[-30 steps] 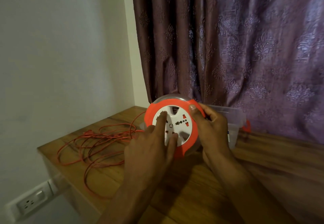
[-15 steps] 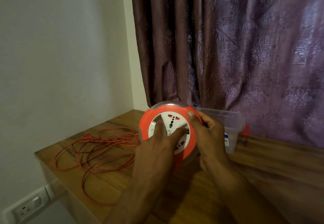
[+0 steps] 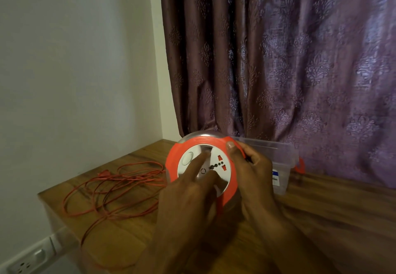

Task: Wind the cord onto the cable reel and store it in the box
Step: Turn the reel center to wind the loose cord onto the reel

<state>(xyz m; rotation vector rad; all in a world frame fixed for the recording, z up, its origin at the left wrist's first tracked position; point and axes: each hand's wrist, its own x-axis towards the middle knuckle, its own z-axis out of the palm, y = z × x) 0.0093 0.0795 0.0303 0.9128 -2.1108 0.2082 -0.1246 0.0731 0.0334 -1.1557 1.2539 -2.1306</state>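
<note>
Head view: the reel (image 3: 202,166) stands on edge on the table (image 3: 334,213), its white socket face tilted up toward the camera inside an orange rim. Everything else is best placed from it.

The left hand (image 3: 188,196) lies across the reel's face, fingers fairly straight, two fingertips (image 3: 204,154) pressing the white disc near its upper part; nothing is clasped in it. The right hand (image 3: 250,170) wraps the reel's right rim, thumb over the orange front edge and fingers curled behind, gripping the body to steady it.

The cord (image 3: 113,190) lies in loose orange loops on the table to the left of the reel, its nearest strands running in at the reel's left side; how they enter the housing is hidden. One loop hangs over the table's front edge. The plug seems to sit at the far end of the heap, though it is too small to be sure.

The clear box (image 3: 280,166) sits just behind and right of the reel, partly hidden by the right hand.

Judgement: winding is under way and mostly undone. The slack lies on the left hand's side, so that hand turns the disc while the right holds; the box is nearer the right hand for storing.
</note>
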